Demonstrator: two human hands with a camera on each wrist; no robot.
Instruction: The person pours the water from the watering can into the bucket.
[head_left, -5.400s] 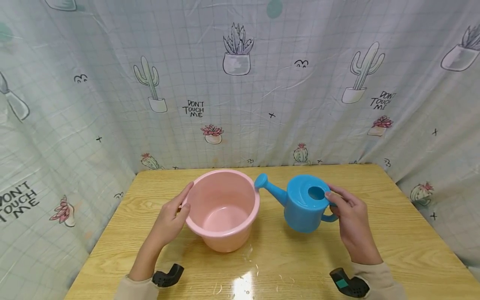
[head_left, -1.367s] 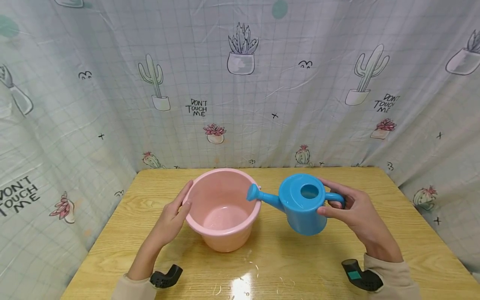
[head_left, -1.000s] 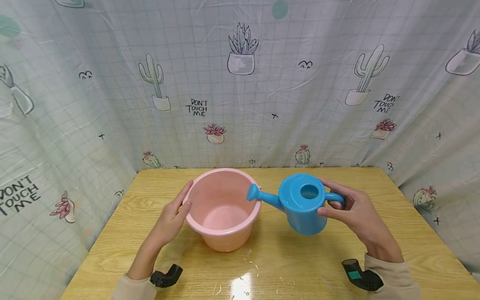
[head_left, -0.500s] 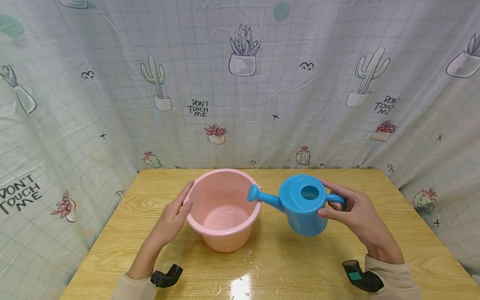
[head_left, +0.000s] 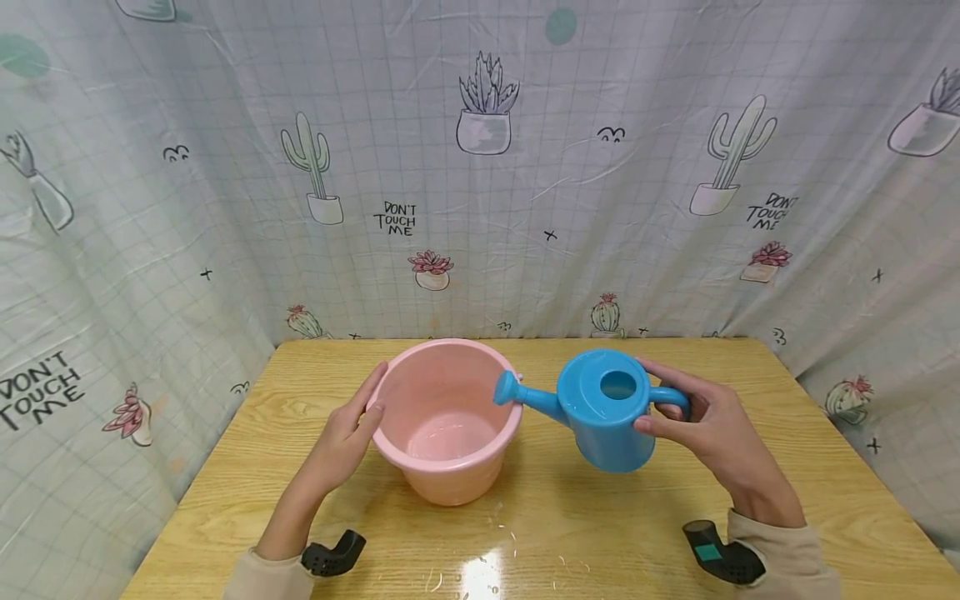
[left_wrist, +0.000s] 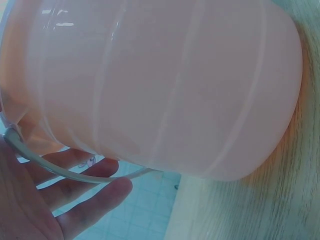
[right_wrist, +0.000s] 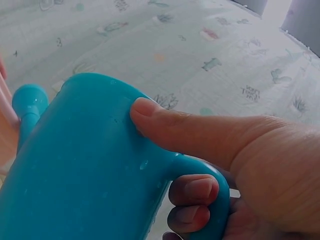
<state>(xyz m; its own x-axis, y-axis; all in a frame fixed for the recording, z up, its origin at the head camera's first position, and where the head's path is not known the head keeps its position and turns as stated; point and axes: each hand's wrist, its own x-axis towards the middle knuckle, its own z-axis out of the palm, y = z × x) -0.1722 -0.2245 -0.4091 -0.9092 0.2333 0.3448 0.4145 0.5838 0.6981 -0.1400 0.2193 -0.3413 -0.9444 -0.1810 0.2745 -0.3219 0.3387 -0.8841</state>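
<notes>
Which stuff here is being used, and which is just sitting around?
In use:
blue plastic watering can, gripped by the right hand
round pink plastic bucket, touched by the left hand

Just there:
cactus-print curtain
wooden table

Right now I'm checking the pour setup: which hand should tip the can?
Right hand: it grips the can by its handle, spout over the bucket. The left hand steadies the bucket.

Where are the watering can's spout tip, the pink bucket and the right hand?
watering can [head_left: 507,387], head view, on the round tip of its spout.
pink bucket [head_left: 450,479], head view, on its outer front wall.
right hand [head_left: 712,433], head view, on the back of the hand.
</notes>
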